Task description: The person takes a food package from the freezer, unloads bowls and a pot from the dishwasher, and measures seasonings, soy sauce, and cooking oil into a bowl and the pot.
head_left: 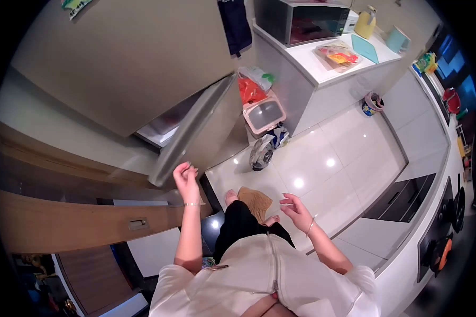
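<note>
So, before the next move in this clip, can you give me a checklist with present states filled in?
1. Left hand empty: ok, nothing shows in it.
2. Right hand empty: ok, nothing shows in it.
3. Fridge door closed: not ok, it stands ajar.
4. Left hand off the fridge door: cannot tell, the two overlap in this view.
5. Floor between the feet uncovered: not ok, a brown sheet lies there.
6. Pink-rimmed bin lidded: ok, a grey panel covers its top.
</note>
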Demonstrator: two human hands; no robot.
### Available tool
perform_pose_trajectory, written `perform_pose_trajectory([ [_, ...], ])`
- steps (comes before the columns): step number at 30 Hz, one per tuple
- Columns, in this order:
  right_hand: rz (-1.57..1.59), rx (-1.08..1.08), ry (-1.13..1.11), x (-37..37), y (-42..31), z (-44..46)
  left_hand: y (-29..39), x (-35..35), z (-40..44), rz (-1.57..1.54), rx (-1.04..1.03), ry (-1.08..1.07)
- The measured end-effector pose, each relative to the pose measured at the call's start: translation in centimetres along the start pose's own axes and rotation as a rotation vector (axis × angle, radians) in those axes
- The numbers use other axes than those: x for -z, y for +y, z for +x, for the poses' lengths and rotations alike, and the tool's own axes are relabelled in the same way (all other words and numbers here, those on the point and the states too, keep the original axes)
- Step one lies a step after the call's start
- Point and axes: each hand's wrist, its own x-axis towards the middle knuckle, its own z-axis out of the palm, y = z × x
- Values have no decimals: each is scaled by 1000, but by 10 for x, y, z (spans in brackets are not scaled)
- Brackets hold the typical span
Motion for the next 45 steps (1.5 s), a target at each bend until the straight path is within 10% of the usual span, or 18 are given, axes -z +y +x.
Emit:
perform_pose_trajectory([
  [8, 90, -61, 382, 69, 41, -52, -72, -19, 150, -685, 641, -13],
  [14, 98, -110, 544, 102, 46, -39, -78, -51, 237, -256, 296, -35],
  [18, 119, -154, 645, 136, 41, -5, -40, -142, 196, -128, 286, 433],
  [20, 163, -179, 710, 154, 22, 18, -104, -137, 199, -11, -74, 351],
  [21, 263, -158, 711, 162, -1, 34, -213, -89, 240, 203, -33, 119],
  [22, 366, -138, 708, 169, -22, 49, -176, -149, 181, 49, 260, 333],
  [23, 379, -142, 726, 177, -40, 64, -294, -110, 211, -35, 234, -265],
  [24, 345, -61, 696, 185, -55, 79, -237, -190, 148, -2, 374, -150],
  [28, 295, -24, 710, 233, -63, 114, -8, -394, 33, -310, 703, -945],
  [34, 154, -558, 1221, 297, 145, 55, 188, -525, 15, -1300, 229, -1889],
  [37, -81, -1109, 998, 287, 343, -91, 202, -574, -9, -1354, 164, -1824],
  [39, 566, -1073, 1320, 249, 403, -162, 204, -617, -28, -1385, 102, -1788],
  [45, 809, -1275, 1246, 361, 303, -159, 210, -767, -95, -1353, -257, -1495],
])
